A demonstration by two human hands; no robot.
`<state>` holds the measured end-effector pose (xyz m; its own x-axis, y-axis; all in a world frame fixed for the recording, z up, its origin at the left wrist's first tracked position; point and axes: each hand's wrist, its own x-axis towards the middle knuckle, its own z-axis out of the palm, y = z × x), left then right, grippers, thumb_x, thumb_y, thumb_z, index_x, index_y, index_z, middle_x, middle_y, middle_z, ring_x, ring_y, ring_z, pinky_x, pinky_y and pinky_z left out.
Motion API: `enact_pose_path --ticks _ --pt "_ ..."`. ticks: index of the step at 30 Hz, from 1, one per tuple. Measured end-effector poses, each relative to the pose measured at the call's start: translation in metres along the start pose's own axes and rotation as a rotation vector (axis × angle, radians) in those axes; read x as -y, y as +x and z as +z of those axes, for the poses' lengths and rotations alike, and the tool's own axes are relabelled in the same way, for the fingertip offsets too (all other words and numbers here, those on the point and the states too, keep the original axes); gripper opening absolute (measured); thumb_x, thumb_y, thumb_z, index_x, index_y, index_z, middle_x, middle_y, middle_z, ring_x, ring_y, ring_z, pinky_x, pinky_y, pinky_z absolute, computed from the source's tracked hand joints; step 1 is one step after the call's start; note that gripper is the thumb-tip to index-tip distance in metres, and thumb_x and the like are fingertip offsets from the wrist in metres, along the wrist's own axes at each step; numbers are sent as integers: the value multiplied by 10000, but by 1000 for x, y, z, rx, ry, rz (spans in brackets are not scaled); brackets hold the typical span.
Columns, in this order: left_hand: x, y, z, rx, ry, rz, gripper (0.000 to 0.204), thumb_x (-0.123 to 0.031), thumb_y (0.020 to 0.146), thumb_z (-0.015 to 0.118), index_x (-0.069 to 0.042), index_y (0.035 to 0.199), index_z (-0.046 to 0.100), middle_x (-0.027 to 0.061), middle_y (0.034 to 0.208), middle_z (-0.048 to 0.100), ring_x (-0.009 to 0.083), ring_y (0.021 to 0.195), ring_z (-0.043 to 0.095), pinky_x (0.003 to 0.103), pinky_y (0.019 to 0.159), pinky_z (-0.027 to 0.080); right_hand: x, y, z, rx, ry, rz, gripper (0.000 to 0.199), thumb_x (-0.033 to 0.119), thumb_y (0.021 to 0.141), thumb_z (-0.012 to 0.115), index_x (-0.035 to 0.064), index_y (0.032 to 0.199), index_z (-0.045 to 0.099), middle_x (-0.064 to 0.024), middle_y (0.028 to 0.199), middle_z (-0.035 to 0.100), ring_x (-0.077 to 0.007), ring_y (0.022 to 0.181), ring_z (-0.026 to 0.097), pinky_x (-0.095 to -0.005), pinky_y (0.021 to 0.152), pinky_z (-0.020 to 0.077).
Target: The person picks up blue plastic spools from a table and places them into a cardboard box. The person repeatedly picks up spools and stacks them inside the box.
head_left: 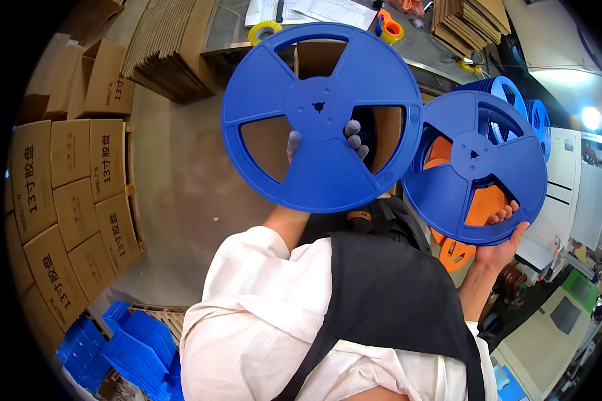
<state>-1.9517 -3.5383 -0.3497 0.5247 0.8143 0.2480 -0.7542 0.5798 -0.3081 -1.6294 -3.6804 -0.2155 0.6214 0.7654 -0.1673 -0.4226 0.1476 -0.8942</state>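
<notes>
A large blue plastic reel [321, 100] with open windows is held up in front of me, tilted to face me. My left hand [356, 140] is behind it, closed around its middle part; grey-covered fingertips show through two windows, and the palm is hidden. To the right, my right hand [505, 234] grips the lower rim of a second blue reel [461, 174], with fingers curled through a window and the thumb outside. The two reels lie close side by side, the left one overlapping the right one's edge.
Orange reels [456, 255] show behind the right reel, and more blue reels [493, 85] stand beyond. A workbench [231, 27] carries papers, a yellow tape roll [264, 32] and an orange tape dispenser [389, 28]. Cartons [73, 207] are stacked on the left, above blue plastic pieces [137, 347].
</notes>
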Motion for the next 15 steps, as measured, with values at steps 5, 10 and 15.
enact_pose_path --ticks 5,10,15 --pt "-4 6 -3 60 -13 7 745 -416 818 657 -6 1354 342 149 1258 460 277 1194 496 407 1112 332 6 3 -10 154 260 64 475 364 967 473 -9 1261 448 -51 975 555 -151 848 526 -271 737 475" --pt "-6 -4 10 -56 7 85 745 -376 785 716 1 1319 360 152 1266 483 283 1230 471 421 1094 360 6 1 -18 217 403 96 467 380 956 486 5 1231 445 -46 934 531 -140 804 528 -268 702 471" --pt "-15 -10 -4 -34 -47 -38 709 -334 788 720 -1 1316 383 159 1300 475 278 1247 454 437 1092 357 7 -4 -28 194 515 78 408 316 959 510 10 1218 435 -26 901 497 -122 772 508 -256 675 465"
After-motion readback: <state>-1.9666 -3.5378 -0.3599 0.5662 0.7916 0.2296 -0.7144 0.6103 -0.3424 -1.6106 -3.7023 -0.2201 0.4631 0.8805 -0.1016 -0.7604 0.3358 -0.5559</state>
